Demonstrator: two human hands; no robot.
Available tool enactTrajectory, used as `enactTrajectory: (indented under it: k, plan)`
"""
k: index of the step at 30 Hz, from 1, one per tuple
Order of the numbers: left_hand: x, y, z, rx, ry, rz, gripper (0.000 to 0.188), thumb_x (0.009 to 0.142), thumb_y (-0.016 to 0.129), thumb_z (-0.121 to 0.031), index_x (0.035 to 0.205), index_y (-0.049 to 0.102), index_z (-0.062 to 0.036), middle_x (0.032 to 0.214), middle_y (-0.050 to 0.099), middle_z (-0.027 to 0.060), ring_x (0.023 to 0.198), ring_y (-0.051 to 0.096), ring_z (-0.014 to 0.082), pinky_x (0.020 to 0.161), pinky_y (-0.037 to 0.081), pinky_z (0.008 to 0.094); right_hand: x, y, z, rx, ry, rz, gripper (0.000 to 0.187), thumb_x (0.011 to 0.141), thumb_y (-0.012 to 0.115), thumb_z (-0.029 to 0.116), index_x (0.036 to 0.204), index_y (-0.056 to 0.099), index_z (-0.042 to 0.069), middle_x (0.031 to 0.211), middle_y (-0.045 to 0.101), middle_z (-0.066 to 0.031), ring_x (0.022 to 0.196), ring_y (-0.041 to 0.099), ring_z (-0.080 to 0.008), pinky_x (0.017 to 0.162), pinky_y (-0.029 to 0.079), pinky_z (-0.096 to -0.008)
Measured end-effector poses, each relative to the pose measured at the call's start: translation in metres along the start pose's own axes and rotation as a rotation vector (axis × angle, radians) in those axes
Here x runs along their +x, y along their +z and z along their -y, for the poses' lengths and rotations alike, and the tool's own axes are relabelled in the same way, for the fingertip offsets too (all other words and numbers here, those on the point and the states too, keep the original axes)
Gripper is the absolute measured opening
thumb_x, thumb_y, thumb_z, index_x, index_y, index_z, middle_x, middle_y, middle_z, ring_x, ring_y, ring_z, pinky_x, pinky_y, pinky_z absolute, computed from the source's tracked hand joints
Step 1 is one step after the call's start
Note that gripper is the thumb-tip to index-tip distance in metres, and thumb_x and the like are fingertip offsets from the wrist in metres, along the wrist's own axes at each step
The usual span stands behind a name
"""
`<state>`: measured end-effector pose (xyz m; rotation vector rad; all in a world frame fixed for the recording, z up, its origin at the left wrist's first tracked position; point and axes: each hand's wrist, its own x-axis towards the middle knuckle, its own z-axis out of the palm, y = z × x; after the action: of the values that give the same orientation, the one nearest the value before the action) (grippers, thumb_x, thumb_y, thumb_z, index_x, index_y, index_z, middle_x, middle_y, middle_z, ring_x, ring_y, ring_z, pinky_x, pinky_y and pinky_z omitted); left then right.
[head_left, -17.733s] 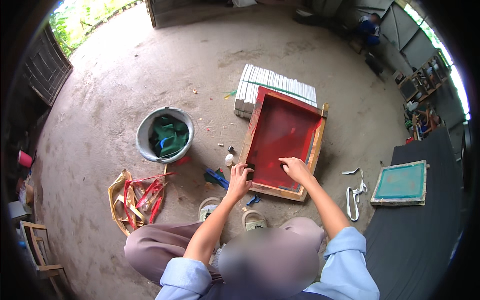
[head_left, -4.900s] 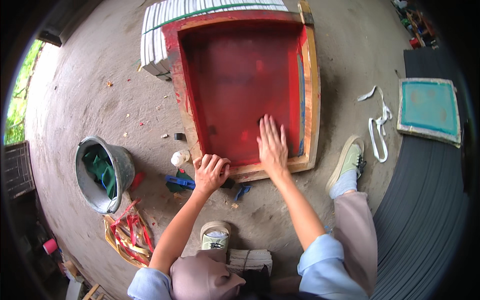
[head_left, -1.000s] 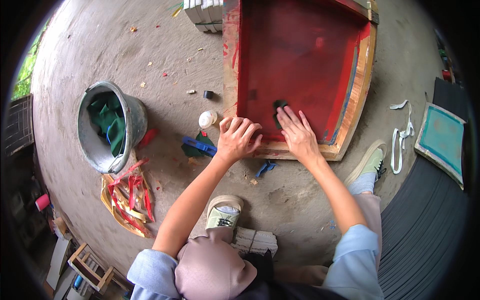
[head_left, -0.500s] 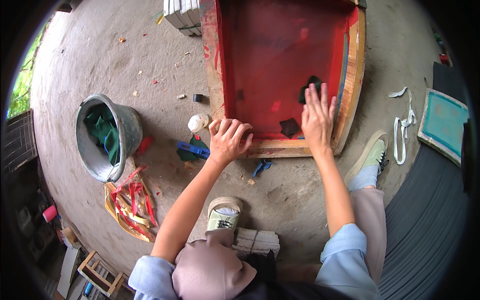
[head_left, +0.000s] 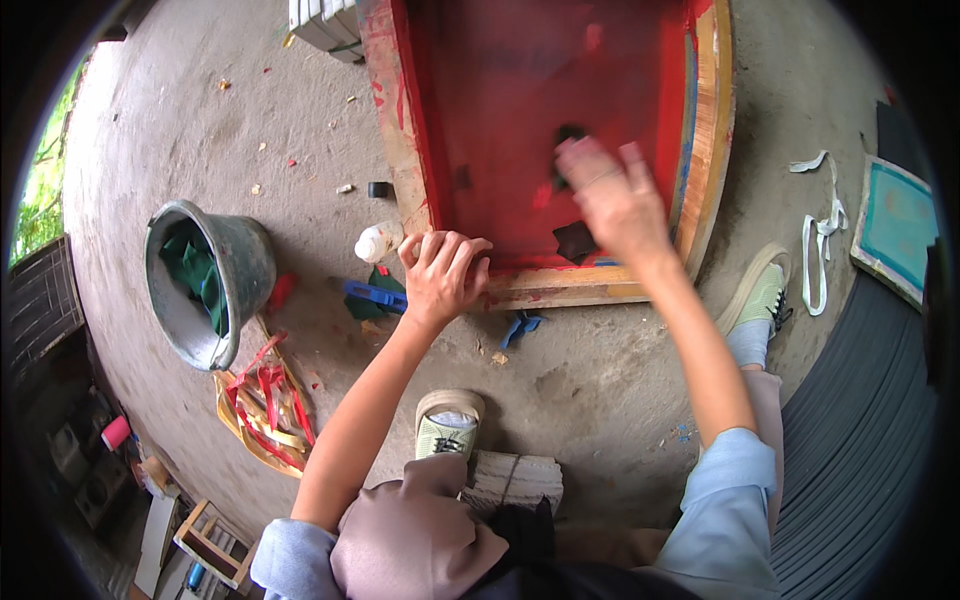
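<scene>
A wooden-framed printing screen (head_left: 713,140) with red-stained mesh (head_left: 490,110) lies in front of me. My left hand (head_left: 441,282) grips its near left corner, fingers curled over the wood. Over the mesh, my right hand (head_left: 622,208) is smeared by motion, its fingers stretched out and palm down. A dark cloth scrap (head_left: 569,134) shows beyond those fingertips, partly covered by them. Another dark scrap (head_left: 575,243) rests on the mesh by the near edge, beside the right hand.
At left stands a grey bucket (head_left: 262,265) with green cloth inside. Red and yellow strips (head_left: 268,405), a blue plastic tool (head_left: 375,296) and a white bottle (head_left: 377,243) lie on the concrete. Further right are a white strap (head_left: 822,232) and a smaller teal screen (head_left: 903,228).
My right hand has swept leftward over the mesh, with the dark cloth scrap moving left too. The left hand keeps its hold on the corner. The whole view has shifted slightly.
</scene>
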<state>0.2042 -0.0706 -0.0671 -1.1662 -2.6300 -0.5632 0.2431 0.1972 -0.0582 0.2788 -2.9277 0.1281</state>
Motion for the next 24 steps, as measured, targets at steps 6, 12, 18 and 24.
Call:
enactTrajectory:
  k: [6,12,18,24]
  plan:
    - [0.006,0.003,-0.007,0.006,0.0,0.008,0.018,0.076,0.066,-0.021,0.095,0.064,-0.0224,0.084,0.056,-0.0034,0.09,0.056,0.0152,0.091,0.033,0.0383,0.016,0.014,0.014,0.113,0.648,-0.244,0.046,0.097,0.049,0.015,0.14,0.044,0.0,0.152,0.035,-0.0128,0.141,0.032,-0.0311,0.117,0.021,-0.05]
    - [-0.009,0.006,0.003,-0.06,-0.066,-0.108,0.034,0.083,0.06,-0.014,0.116,0.059,-0.0188,0.109,0.053,0.0023,0.108,0.05,0.0217,0.1,0.033,0.0442,0.008,0.026,0.103,0.42,0.106,0.047,0.046,0.09,0.058,0.013,0.135,0.053,0.005,0.147,0.045,-0.006,0.14,0.036,-0.0215,0.117,0.024,-0.0474]
    - [-0.002,0.011,0.0,-0.14,-0.087,-0.167,0.039,0.081,0.059,-0.006,0.119,0.056,-0.0161,0.128,0.047,0.0098,0.127,0.042,0.0303,0.111,0.028,0.0542,0.095,0.026,0.051,0.043,0.175,-0.141,0.048,0.094,0.054,0.022,0.14,0.047,0.01,0.15,0.041,-0.0016,0.14,0.034,-0.0157,0.117,0.022,-0.0464]
    - [-0.003,0.015,0.002,-0.105,-0.091,-0.153,0.037,0.082,0.057,-0.004,0.117,0.056,-0.0168,0.134,0.048,0.0094,0.128,0.044,0.0299,0.112,0.028,0.054,0.123,0.023,0.057,0.167,0.309,-0.271,0.049,0.095,0.051,0.019,0.14,0.044,0.001,0.15,0.039,-0.0128,0.14,0.034,-0.0278,0.115,0.027,-0.045]
